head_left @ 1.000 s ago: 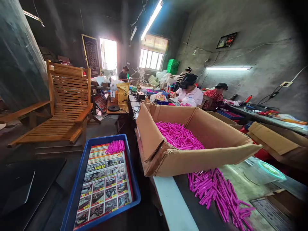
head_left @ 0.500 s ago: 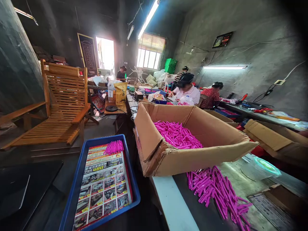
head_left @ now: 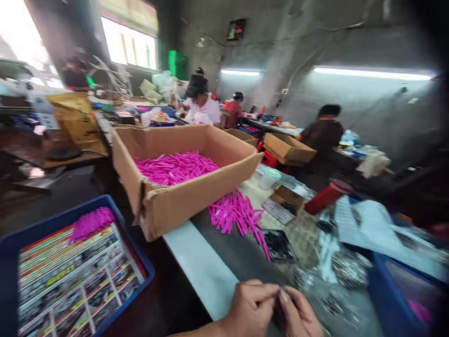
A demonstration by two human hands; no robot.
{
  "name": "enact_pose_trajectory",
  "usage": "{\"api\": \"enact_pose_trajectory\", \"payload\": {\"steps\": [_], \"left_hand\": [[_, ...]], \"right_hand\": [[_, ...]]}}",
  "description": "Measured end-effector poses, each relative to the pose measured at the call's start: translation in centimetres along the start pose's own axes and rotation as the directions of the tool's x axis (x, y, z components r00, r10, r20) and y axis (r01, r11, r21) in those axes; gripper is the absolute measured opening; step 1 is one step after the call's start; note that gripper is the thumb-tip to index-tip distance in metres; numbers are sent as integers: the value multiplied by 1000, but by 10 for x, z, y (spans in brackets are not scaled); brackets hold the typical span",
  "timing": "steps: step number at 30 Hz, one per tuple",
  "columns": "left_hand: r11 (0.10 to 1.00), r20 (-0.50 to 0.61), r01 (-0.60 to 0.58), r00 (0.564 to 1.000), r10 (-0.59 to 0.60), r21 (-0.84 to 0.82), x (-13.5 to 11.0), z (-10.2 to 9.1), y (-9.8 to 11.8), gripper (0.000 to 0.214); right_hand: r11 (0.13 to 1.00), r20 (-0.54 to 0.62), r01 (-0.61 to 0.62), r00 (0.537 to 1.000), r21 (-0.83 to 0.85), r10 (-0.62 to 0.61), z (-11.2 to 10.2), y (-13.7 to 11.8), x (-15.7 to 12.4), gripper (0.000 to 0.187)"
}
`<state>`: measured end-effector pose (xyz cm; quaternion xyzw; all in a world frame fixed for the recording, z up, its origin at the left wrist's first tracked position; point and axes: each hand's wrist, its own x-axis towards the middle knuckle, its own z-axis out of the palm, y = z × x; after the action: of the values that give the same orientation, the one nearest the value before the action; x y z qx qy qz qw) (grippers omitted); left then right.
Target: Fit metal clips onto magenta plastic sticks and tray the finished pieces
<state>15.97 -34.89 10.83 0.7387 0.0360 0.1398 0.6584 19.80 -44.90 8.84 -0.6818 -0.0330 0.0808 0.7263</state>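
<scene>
The head view shows two hands at the bottom centre of the frame, over the near edge of the bench [head_left: 199,267]. The left hand [head_left: 250,309] and the right hand [head_left: 298,314] are close together, with curled fingers, and their fingertips meet on a small dark thing [head_left: 278,312]. It is too much covered to tell what it is.

There are three heaps of pink sticks. One heap fills the large cardboard box [head_left: 196,194] in the middle of the frame, one loose pile [head_left: 236,213] lies on the bench just right of this box, and one small bundle [head_left: 91,221] lies in the blue tray [head_left: 10,241] at the lower left, on a printed sheet [head_left: 70,281]. A second blue tray [head_left: 386,290] stands at the lower right, blurred. One red cylinder [head_left: 328,196] lies right of centre. One smaller cardboard box [head_left: 287,149] stands farther back. At least four other persons sit at benches in the upper half of the frame.
</scene>
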Motion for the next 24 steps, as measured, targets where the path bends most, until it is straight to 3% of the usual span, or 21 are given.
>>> {"api": "enact_pose_trajectory", "payload": {"steps": [3,6,11,15,21,24], "left_hand": [[998,-18,-59,998,59,-10,1,0,1,25],[994,2,23,1000,-23,-102,2,1,-1,24],[992,19,-6,1000,9,-124,4,4,-6,24],[976,29,95,995,-91,-194,4,6,-11,25],[996,19,-37,999,39,-84,4,8,-11,23],[992,31,26,999,-22,-126,4,8,-10,25]], "right_hand": [[999,-12,17,1000,51,-17,6,-6,2,28],[995,-98,97,991,35,-94,9,-9,1,27],[992,-30,124,992,33,-123,6,-6,0,28],[988,-72,155,986,27,-153,4,-4,0,23],[984,-101,176,979,-1,-176,2,-4,1,20],[983,-76,183,980,-21,-184,1,-4,0,18]]}}
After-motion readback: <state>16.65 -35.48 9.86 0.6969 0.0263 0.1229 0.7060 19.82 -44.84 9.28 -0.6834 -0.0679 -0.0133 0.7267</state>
